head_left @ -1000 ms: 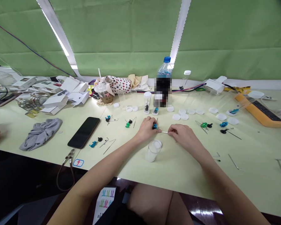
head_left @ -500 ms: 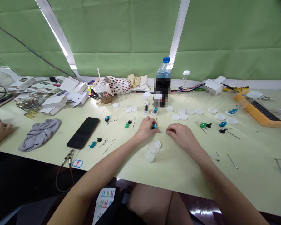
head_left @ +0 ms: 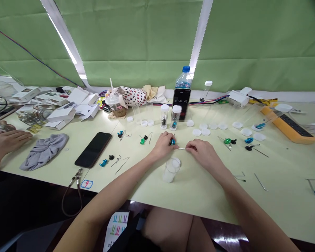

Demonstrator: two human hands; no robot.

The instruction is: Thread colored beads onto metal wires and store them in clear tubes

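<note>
Blue plastic part (head_left: 172, 142) looking glossy in left hand (head_left: 163, 144); metal rod (head_left: 182, 149) gleaming at right hand (head_left: 200, 149); grey cloth (head_left: 45, 152) looking matt, well left of left hand.

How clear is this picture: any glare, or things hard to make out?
Head view: light gleams through gaps between green fabric curtains; same view, white glare streaks the shiny dark floor; same view, pixelation hides part of the upright black phone; same view, the left hand partly covers a small blue part.
</note>
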